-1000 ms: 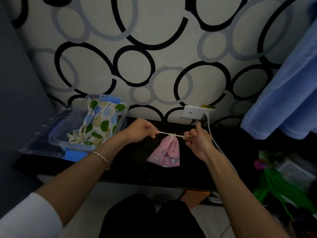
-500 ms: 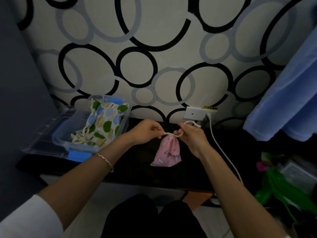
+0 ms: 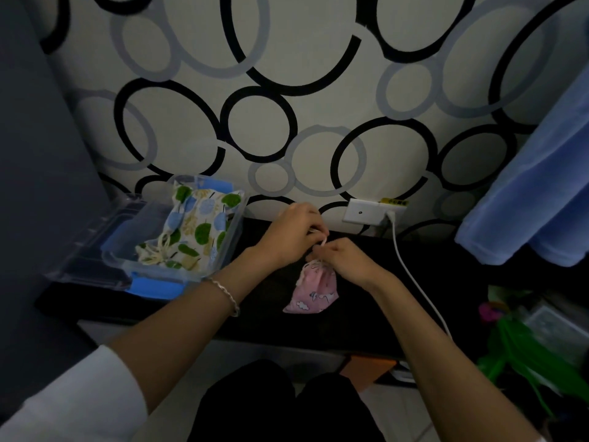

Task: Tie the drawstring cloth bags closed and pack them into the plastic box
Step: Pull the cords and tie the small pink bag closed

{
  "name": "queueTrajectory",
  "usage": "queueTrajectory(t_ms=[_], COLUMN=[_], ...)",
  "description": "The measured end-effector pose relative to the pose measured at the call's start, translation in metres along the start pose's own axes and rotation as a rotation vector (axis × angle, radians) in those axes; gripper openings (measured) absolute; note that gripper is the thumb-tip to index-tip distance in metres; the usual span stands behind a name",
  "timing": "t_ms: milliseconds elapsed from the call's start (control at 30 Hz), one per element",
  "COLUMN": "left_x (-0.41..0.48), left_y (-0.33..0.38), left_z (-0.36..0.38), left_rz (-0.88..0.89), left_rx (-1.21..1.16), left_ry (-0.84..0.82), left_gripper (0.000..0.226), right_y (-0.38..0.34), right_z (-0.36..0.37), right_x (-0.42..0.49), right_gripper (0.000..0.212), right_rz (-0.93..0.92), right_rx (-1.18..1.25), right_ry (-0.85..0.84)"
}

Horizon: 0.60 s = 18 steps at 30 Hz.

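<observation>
A small pink drawstring bag (image 3: 314,290) with a cartoon print hangs just above the dark tabletop (image 3: 261,317), its neck gathered tight. My left hand (image 3: 291,232) and my right hand (image 3: 345,258) sit close together over the neck, each pinching the white drawstring (image 3: 322,243). To the left stands the clear plastic box (image 3: 223,247) with blue clips. Inside it lies a cream bag (image 3: 194,228) printed with green and blue leaves, its cord bunched at the near end.
The box's clear lid (image 3: 86,250) lies to the left of the box. A white wall socket (image 3: 366,212) sits behind my hands, and its white cable (image 3: 417,285) runs down across the table on the right. Blue cloth (image 3: 541,193) hangs at the right; green clutter (image 3: 522,355) lies below it.
My hands pulled the cord taut apart a second ago; they have since come together over the bag's neck, working the cord. The bag has swung slightly right and lower.
</observation>
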<state>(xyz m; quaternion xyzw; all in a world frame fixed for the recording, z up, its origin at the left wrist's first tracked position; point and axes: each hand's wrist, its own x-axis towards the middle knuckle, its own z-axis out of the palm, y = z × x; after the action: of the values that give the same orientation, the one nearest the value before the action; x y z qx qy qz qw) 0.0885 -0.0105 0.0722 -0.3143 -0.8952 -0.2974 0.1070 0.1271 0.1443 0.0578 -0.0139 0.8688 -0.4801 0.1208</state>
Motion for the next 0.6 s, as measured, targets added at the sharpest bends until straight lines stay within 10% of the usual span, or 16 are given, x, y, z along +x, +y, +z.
queueTrajectory(t_ms=[167,300,600], left_x=[-0.008,-0.017,-0.02], left_y=[0.006,-0.002,-0.015], left_z=[0.021,0.016,0.004], left_rz=[-0.46,-0.458,-0.39], left_rx=[-0.571,-0.774,-0.54], left_ry=[-0.083,-0.253,-0.192], left_gripper=[0.018,0.029,0.024], right_y=[0.003,0.009,0.013], right_z=[-0.003,-0.005,0.0], right_x=[-0.002,-0.004,-0.008], right_gripper=[0.035,0.026,0.011], right_rz=[-0.005,-0.004,-0.017], right_rx=[0.23,0.317,0.427], right_ry=[0.055,0.081,0.244])
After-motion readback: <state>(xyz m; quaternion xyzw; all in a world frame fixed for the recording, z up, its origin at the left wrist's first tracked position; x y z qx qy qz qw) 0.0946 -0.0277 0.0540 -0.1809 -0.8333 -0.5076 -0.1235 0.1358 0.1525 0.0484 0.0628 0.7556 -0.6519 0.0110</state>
